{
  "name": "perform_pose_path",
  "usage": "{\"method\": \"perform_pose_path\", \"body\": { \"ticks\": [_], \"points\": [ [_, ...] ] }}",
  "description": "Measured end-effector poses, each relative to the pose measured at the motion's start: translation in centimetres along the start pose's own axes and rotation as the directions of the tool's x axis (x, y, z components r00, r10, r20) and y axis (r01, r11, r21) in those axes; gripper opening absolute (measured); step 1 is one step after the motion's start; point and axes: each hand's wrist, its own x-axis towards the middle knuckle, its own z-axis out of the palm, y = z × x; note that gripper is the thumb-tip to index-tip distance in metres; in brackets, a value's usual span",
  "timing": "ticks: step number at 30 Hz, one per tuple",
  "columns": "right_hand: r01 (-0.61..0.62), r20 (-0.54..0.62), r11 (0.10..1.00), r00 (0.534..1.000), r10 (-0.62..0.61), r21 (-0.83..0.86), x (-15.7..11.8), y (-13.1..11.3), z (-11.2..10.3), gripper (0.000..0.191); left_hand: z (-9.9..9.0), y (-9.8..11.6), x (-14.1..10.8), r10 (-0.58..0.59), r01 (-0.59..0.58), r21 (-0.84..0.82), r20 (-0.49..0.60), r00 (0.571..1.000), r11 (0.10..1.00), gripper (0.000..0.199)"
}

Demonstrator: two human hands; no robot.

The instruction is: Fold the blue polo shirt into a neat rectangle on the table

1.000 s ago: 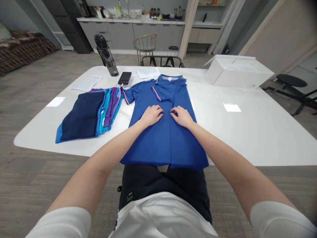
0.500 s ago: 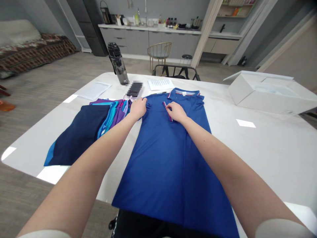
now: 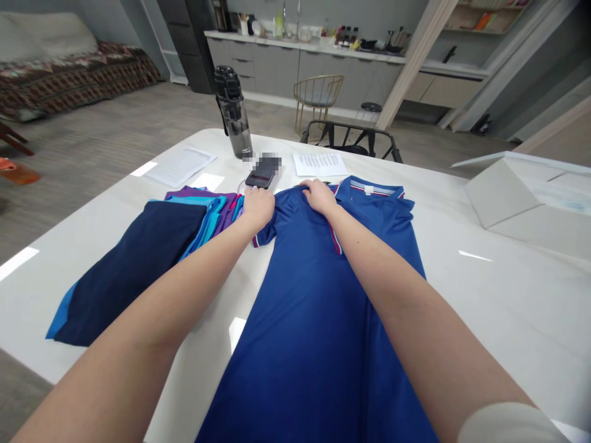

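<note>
Right hand's fingers [image 3: 310, 187] curl narrow and pinch a small gathered fold of cloth at the top of the blue polo shirt [image 3: 300, 351], just beside the collar [image 3: 369, 189]; the grip seems placed to hold that fold up off the table. Left hand [image 3: 257, 208] rests at the shirt's opposite shoulder, fingers close together and pointing up the frame; whether they hold cloth or only lie on it, I cannot tell. Right hand [image 3: 319, 198] sits just above the striped placket [image 3: 335, 239]. The shirt lies lengthwise at centre, running from the bottom edge of the frame toward the top of the table [image 3: 489, 320], with the striped sleeve cuff [image 3: 264, 239] below left hand. Left of it, a stack of folded shirts [image 3: 215, 212] in purple and teal lies beside a navy garment [image 3: 132, 274], set apart as if to keep them off the blue shirt. Above left hand lie a phone [image 3: 261, 177] and its thin cable [image 3: 241, 184], near a clear water bottle [image 3: 234, 114] and two paper sheets [image 3: 318, 164] [image 3: 181, 166]. A white box [image 3: 512, 209] stands at right.
</note>
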Motion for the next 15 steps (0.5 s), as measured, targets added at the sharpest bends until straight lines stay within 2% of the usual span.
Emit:
{"method": "perform_pose_path", "body": {
  "ticks": [5, 9, 12, 15],
  "points": [
    [0.044, -0.004, 0.999, 0.999, -0.044, -0.033, 0.8, 0.0, 0.1, 0.019, -0.3, -0.5, -0.3, 0.004, -0.004, 0.04, -0.002, 1.0, 0.999, 0.04],
    [0.085, -0.019, 0.996, 0.996, -0.085, -0.002, 0.5, 0.3, -0.2, 0.02, -1.5, -0.8, -0.4, 0.073, -0.072, 0.062, -0.02, 0.997, 0.995, 0.041],
    [0.046, -0.075, 0.996, 0.996, -0.04, 0.082, 0.1, 1.0, -0.5, 0.022, -3.4, -1.1, -0.3, 0.131, -0.13, -0.03, 0.03, 0.991, 0.991, 0.043],
    [0.029, -0.119, 0.985, 0.993, -0.008, 0.171, -0.3, 2.1, -1.0, 0.022, -6.0, -1.6, -0.2, 0.156, -0.131, -0.232, 0.096, 0.983, 0.964, 0.039]
  ]
}}
